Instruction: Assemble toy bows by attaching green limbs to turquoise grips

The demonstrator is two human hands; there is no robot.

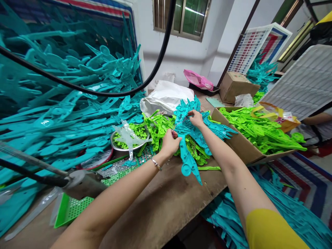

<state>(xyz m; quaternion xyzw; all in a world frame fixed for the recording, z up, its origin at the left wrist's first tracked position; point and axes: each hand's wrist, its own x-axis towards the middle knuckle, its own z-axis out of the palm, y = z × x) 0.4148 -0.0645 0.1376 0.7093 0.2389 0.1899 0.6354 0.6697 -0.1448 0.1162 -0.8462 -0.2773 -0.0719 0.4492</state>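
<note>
On the brown wooden table (166,207), my left hand (169,142) and right hand (195,118) both clasp 1 bundle of teal plastic blades (189,138), mid-sorting; next, I'd judge, steady separating grip.

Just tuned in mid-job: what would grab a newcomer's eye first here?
The huge heap of teal plastic parts filling the left side. At centre, the left hand and right hand both grip a bundle of teal pieces over the wooden table. On the right, a cardboard box holds bright green parts.
</note>
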